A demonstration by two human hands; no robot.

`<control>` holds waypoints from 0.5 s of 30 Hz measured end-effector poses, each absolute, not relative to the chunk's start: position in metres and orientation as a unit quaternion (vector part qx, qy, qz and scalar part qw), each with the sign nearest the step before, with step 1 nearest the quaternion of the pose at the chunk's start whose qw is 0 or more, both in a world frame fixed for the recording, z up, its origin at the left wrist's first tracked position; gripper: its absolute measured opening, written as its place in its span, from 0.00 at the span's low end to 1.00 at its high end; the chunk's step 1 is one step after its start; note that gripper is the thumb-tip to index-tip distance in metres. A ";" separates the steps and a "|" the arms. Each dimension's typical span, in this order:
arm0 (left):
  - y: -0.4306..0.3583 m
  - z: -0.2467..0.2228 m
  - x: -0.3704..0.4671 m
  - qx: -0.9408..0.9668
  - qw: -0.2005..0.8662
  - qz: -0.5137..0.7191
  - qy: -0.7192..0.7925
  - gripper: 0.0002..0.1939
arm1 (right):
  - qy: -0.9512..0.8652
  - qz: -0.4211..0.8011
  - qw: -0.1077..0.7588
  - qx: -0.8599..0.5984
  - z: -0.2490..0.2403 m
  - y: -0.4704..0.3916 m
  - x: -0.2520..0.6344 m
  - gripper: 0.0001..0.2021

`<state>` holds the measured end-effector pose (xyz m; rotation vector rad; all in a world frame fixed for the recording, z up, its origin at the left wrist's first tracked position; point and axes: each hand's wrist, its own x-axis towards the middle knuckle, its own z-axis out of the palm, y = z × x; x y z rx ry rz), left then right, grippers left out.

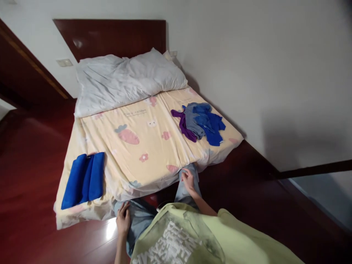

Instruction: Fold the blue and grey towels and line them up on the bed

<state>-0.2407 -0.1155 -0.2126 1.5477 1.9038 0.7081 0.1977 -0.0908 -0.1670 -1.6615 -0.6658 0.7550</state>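
My left hand [123, 218] rests on the left knee of my jeans [141, 214], fingers loosely bent and holding nothing. On my other knee lies my right hand [188, 179], its fingers slightly curled and apart, also with nothing in it. Folded blue cloth items [84, 180] lie side by side at the bed's near left corner, closest to my left hand. Beyond my right hand, toward the bed's right edge, is a loose heap of crumpled clothes: a purple piece [187, 128], a grey-blue piece [193, 121] and bright blue ones [213, 128].
The bed [154, 154] has a cream sheet with carrot and flower prints. White bedding [129, 77] spans its head, below a dark wooden headboard [118, 36]. A wall [261, 66] runs along the right side, and dark red floor [33, 165] shows at left.
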 end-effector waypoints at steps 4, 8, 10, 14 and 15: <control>-0.111 -0.200 -0.236 0.573 0.292 0.232 0.729 0.22 | -0.266 0.294 0.585 -0.708 -0.167 -0.090 0.225 0.19; -0.110 -0.188 -0.227 0.561 0.294 0.215 0.744 0.19 | -0.278 0.190 0.585 -0.738 -0.162 -0.085 0.278 0.18; -0.111 -0.183 -0.222 0.559 0.294 0.212 0.746 0.20 | -0.289 0.131 0.583 -0.748 -0.153 -0.075 0.314 0.17; -0.112 -0.176 -0.214 0.549 0.297 0.198 0.756 0.21 | -0.323 0.025 0.576 -0.750 -0.124 -0.040 0.391 0.16; -0.112 -0.176 -0.213 0.547 0.299 0.194 0.757 0.22 | -0.334 0.006 0.567 -0.753 -0.115 -0.029 0.410 0.16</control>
